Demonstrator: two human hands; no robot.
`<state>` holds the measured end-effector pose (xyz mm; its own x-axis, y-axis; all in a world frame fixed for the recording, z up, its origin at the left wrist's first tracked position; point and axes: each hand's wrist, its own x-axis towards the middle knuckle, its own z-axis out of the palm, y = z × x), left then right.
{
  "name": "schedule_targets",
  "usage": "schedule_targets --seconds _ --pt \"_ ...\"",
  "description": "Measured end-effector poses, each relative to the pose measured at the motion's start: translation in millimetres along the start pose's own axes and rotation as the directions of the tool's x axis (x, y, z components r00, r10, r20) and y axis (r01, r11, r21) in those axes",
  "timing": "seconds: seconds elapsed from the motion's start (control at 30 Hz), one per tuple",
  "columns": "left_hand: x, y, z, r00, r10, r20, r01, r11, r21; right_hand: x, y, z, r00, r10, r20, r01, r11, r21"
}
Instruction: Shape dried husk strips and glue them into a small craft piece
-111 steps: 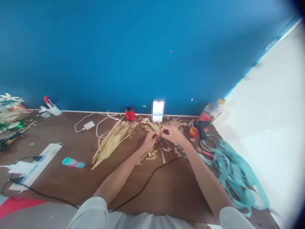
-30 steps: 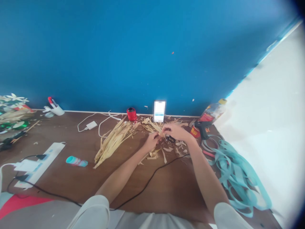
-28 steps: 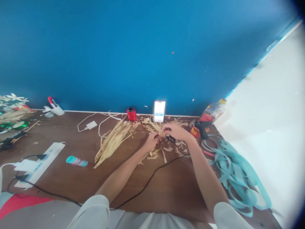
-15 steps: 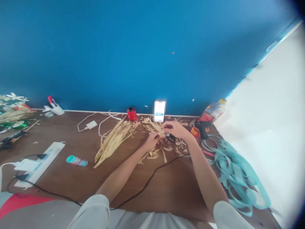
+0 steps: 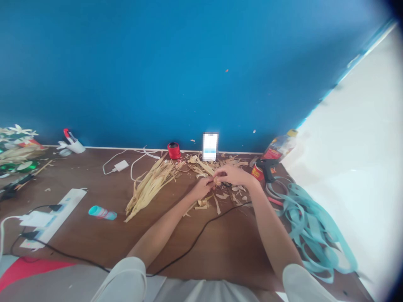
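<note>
My left hand (image 5: pixel 202 188) and my right hand (image 5: pixel 230 174) meet over the far middle of the table. Both are closed, fingertips together around a small piece of dried husk (image 5: pixel 217 181), mostly hidden by the fingers. Torn husk scraps (image 5: pixel 203 204) lie just below the hands, and more strips are spread behind them. Dark scissors, partly covered, seem to lie under my right hand. To the left rests a bundle of long dried husks (image 5: pixel 151 188).
A lit phone (image 5: pixel 210 147) leans on the blue wall beside a red round container (image 5: pixel 174 151). At right are a black glue gun (image 5: pixel 269 169) and teal ribbon (image 5: pixel 310 226). A black cord (image 5: pixel 201 233) crosses the table; a power strip (image 5: pixel 58 218) lies left.
My right hand has moved down slightly, closer to my left. The pale strip that stuck up between the hands is now mostly covered by the fingers.
</note>
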<state>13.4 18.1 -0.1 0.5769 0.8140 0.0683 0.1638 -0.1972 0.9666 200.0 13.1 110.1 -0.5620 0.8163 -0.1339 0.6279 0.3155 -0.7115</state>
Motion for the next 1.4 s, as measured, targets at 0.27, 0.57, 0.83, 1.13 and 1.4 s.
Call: schedule_targets --seconds 0.27,0.57,0.83,1.13,1.4 --pt "0.7 -3.4 0.2 1.000 -0.015 -0.008 0.015 1.000 -0.019 3.7 2.3 2.3 0.999 -0.054 0.005 0.054 0.998 -0.019" --pt "-0.2 -1.3 -0.4 1.000 0.001 0.020 0.001 0.997 -0.083 -0.9 2.2 -3.1 0.994 -0.083 -0.069 0.080 0.996 -0.041" --pt "1.3 0.2 -2.0 0.999 -0.037 -0.026 0.033 0.988 -0.148 -0.2 0.1 -4.4 0.987 -0.079 -0.143 0.074 0.996 -0.042" --pt "1.0 5.3 -4.0 0.998 -0.023 -0.066 0.012 0.985 -0.173 2.5 6.9 -4.7 0.977 -0.080 -0.199 0.080 0.997 -0.004" --pt "0.8 6.4 -3.6 0.998 -0.011 -0.069 -0.002 0.984 -0.181 11.8 13.3 6.6 0.989 0.016 -0.150 0.008 0.987 0.158"
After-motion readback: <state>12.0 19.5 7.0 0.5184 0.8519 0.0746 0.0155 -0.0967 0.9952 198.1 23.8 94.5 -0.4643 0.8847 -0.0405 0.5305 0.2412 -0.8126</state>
